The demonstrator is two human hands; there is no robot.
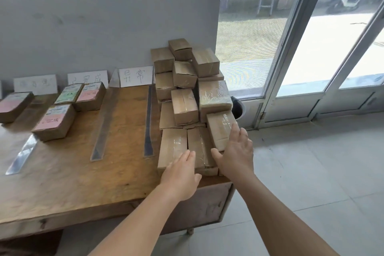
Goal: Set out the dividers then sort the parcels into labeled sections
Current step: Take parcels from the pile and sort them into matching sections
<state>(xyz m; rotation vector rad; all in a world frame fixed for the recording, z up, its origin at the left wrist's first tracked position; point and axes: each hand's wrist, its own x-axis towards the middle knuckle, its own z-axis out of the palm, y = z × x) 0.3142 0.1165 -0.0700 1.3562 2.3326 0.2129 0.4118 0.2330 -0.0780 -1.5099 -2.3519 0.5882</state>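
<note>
At lower centre of the frame, left hand (180,174) lay flat, fingers straight, on a front-row parcel (172,147); right hand (234,151), fingers spread, rested against a tilted parcel (220,129), gripping nothing. Unsorted stack (187,81) leaned at the table edge (116,199). Risk: pulling a lower box likely topples those above, floorward.
</note>
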